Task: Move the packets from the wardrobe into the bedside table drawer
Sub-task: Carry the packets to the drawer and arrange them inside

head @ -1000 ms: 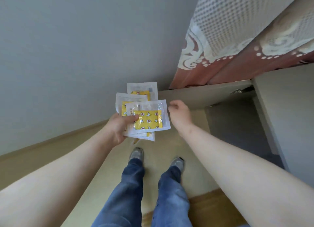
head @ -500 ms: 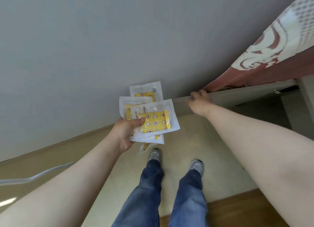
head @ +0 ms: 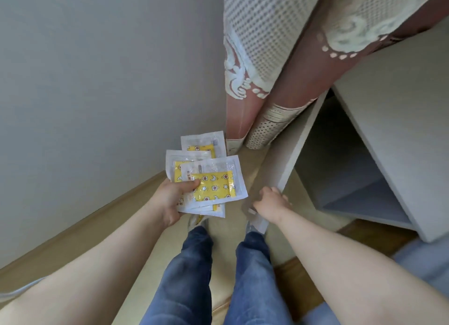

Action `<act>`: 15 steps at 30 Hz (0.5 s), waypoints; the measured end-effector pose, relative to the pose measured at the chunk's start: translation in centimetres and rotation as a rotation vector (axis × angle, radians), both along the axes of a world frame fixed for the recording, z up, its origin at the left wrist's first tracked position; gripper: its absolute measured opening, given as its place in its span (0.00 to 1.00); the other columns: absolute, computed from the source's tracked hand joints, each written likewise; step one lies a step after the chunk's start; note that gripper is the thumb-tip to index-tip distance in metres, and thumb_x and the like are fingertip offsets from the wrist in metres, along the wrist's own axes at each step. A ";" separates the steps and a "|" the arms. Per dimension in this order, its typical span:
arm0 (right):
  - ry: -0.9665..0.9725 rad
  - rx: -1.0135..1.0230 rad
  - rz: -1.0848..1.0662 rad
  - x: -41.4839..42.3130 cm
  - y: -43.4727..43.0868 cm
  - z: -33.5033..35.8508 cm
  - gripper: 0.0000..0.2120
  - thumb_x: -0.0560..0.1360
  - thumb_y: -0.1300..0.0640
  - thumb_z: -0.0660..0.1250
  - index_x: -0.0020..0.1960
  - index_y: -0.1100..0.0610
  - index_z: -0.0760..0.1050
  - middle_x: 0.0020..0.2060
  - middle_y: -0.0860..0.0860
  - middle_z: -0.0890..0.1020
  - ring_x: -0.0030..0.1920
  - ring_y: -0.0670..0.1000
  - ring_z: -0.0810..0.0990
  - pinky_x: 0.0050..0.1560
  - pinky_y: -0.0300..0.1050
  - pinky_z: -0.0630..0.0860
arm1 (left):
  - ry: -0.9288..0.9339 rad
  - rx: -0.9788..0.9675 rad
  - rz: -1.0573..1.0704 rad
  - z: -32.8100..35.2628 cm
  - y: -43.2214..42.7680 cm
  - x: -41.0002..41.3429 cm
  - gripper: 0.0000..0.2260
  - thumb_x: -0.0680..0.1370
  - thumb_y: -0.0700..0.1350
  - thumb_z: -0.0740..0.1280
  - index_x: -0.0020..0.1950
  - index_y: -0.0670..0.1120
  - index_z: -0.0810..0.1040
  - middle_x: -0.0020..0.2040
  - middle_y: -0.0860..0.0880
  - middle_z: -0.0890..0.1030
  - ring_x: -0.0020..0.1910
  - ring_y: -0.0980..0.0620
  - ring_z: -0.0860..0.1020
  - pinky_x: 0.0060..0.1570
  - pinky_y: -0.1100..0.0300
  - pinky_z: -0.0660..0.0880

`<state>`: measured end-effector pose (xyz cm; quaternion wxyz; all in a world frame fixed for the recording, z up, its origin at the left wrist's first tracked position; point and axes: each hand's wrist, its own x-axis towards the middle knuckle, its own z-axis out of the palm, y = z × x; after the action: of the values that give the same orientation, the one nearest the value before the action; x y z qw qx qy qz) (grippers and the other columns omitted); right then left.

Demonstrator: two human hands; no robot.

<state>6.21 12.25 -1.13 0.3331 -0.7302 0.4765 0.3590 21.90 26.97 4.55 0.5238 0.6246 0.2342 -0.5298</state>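
Here, your left thumb [head: 188, 185] presses down on the top of a fan of packets [head: 213, 183], with the other fingers hidden beneath them; so your left hand [head: 170, 200] is closed on the packets, pinching them at their near-left corner. There are at least three, each a clear wrapper with a yellow insert printed with stars and moons; they overlap and spread away from you. They are held in the air to the left of the white cabinet [head: 393, 120], apart from it and outside its open compartment.

Your right hand [head: 272, 204] has its fingers curled over the near corner of the cabinet's door [head: 298, 142], gripping that edge; the door stands open, swung out to the cabinet's left, and the packets sit just left of it without touching it.

A lace-patterned curtain [head: 267, 45] hangs behind the cabinet's far-left corner; a plain grey wall [head: 97, 81] runs farther left of the cabinet. Your jeans [head: 189, 276] and shoes [head: 197, 221] stand on the pale floor [head: 252, 171] to the cabinet's near left.
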 end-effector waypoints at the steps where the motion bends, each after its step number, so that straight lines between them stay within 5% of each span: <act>1: 0.005 0.002 -0.047 -1.4 -0.8 0.0 0.21 0.78 0.54 0.56 0.70 0.56 0.64 0.70 0.53 0.64 0.68 0.59 0.64 0.67 0.48 0.63 | 0.004 -0.005 -0.022 0.1 -1.2 -1.1 0.15 0.75 0.33 0.66 0.60 0.42 0.75 0.51 0.42 0.83 0.47 0.43 0.82 0.37 0.50 0.80; 11: 0.009 -0.194 -0.278 -13.1 -9.0 2.9 0.17 0.80 0.49 0.52 0.62 0.56 0.71 0.64 0.56 0.74 0.64 0.59 0.70 0.59 0.47 0.67 | 0.031 -0.048 -0.177 0.9 -11.0 -11.0 0.18 0.75 0.34 0.67 0.64 0.43 0.74 0.56 0.42 0.82 0.52 0.41 0.81 0.45 0.45 0.79; 13: -0.159 -0.100 -0.503 -13.4 -9.6 4.1 0.18 0.81 0.47 0.51 0.60 0.56 0.72 0.62 0.57 0.75 0.62 0.58 0.72 0.59 0.47 0.68 | 0.039 -0.080 -0.179 1.4 -12.2 -12.3 0.18 0.75 0.35 0.67 0.64 0.44 0.74 0.55 0.43 0.83 0.51 0.42 0.82 0.46 0.47 0.79; 15: -0.296 0.101 -0.874 -12.9 -9.6 5.6 0.24 0.80 0.40 0.50 0.67 0.54 0.69 0.66 0.54 0.73 0.64 0.57 0.71 0.63 0.50 0.66 | 0.041 -0.119 -0.155 2.1 -13.2 -13.2 0.16 0.75 0.35 0.67 0.62 0.44 0.75 0.53 0.44 0.83 0.49 0.44 0.83 0.46 0.48 0.80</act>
<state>-6.69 2.65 4.45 0.5528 -0.4871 0.6688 0.0994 8.66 13.73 6.67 0.5126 0.5975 0.1640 -0.5944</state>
